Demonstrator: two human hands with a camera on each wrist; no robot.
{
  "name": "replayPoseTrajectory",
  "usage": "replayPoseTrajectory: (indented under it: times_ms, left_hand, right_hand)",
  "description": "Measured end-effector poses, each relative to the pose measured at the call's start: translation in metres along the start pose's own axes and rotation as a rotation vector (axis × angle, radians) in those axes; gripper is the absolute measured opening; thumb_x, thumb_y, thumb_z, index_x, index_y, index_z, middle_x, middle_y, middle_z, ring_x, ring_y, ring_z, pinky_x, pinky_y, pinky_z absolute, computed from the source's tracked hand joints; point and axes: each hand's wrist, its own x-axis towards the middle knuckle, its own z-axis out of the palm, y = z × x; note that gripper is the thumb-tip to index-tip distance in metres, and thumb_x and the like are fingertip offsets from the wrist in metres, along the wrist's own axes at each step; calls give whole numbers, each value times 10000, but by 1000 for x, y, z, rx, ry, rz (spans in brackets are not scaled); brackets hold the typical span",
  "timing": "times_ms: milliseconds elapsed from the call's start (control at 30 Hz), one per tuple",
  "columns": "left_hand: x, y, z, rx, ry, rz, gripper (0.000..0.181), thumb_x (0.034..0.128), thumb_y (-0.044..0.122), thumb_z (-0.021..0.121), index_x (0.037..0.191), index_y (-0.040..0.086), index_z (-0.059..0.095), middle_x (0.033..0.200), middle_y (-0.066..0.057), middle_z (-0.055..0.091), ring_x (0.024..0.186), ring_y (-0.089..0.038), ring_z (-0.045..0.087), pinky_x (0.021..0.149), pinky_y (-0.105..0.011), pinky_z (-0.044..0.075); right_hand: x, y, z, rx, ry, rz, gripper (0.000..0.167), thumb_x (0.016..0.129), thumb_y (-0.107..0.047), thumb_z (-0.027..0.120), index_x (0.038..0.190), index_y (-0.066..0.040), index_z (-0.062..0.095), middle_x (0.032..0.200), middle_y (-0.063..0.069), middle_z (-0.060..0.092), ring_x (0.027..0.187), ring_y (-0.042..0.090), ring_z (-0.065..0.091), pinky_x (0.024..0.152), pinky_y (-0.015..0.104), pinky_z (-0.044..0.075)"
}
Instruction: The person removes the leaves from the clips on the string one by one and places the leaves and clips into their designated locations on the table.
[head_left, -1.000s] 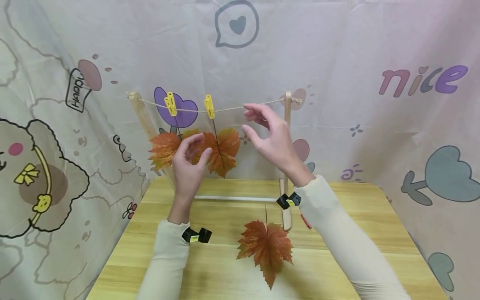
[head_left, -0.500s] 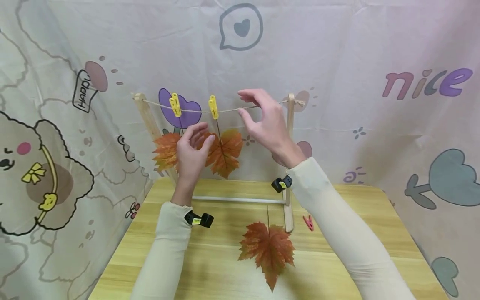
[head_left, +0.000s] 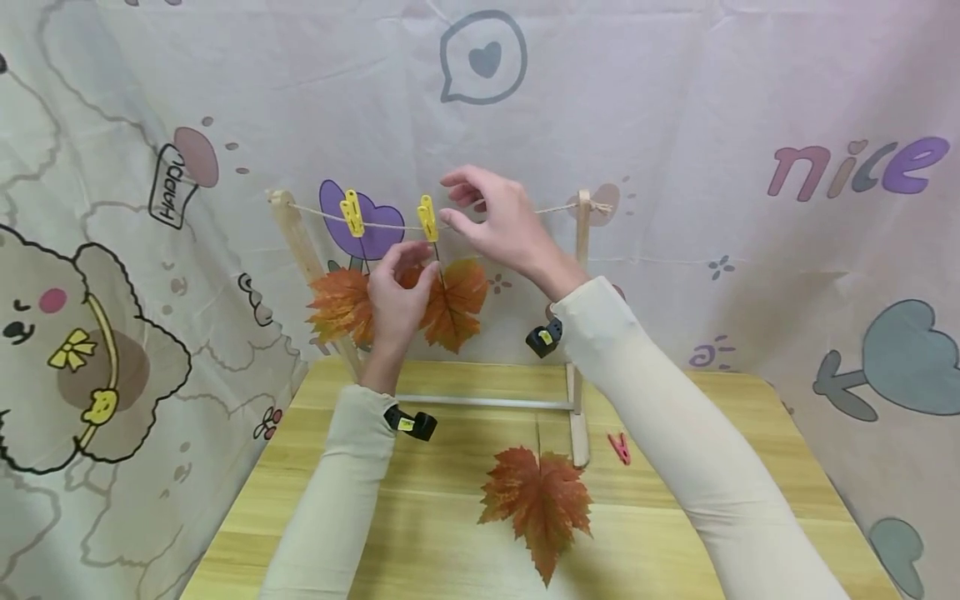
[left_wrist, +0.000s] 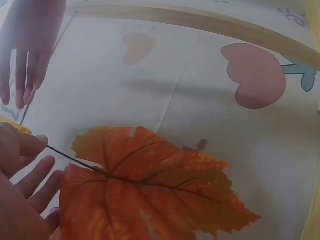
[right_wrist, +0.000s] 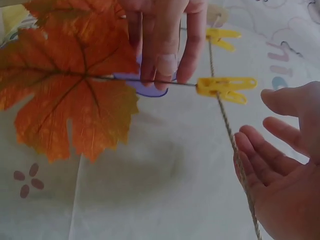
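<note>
In the head view, two yellow clothespins, one on the left and one nearer the middle, grip a twine line. From each hangs an orange maple leaf by its stem; the left leaf is partly behind my left hand. That hand is beside the stem of the second leaf, thumb and fingers apart; whether it touches the stem I cannot tell. My right hand is just right of the middle clothespin, its thumb and fingers spread, with nothing held.
A wooden frame, its right post standing on the table, carries the line. A white rod joins its base. A red-orange maple leaf and a pink clothespin lie on the table in front. Printed cloth hangs behind.
My right hand has moved left along the line to the middle clothespin. My left hand has shifted up and right toward the second leaf's stem. The pink clothespin has come into fuller view.
</note>
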Motion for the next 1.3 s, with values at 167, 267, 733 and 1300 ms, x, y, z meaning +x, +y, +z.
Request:
replayPoseTrajectory:
  times_ms: [167,267,733,1300]
  left_hand:
    - [-2,-3,8,22,-16,-11,263,930,-60,703,1170,-152,643,1090,-321,674,995,-415,635,914,-458,535]
    - [-5,-5,10,26,-26,-17,241,935,-56,699,1152,-149,652,1051,-322,670,938,-381,617,855,-351,524]
    - [-9,-8,3,-43,36,43,176,918,-102,693,1074,-182,676,1007,-359,672,893,-390,638,790,-273,509]
    - [-13,-8,-1,-24,44,-4,161,930,-105,669,1080,-163,686,1004,-322,683,863,-369,627,733,-227,497]
  right_hand:
    - [0,6,-1,38,-28,48,336,980,-173,715,1287,-54,647,1161,94,724,1029,149,677,917,268,537]
    - [0,7,1,40,-30,60,334,984,-192,715,1280,-49,655,1140,85,734,1012,144,685,888,258,542]
    - [13,9,12,135,-56,149,329,997,-282,701,1257,-79,707,1097,17,752,937,74,693,841,232,544]
    - [18,11,13,359,-69,213,186,950,-133,745,1066,8,715,963,119,731,930,320,708,837,330,574]
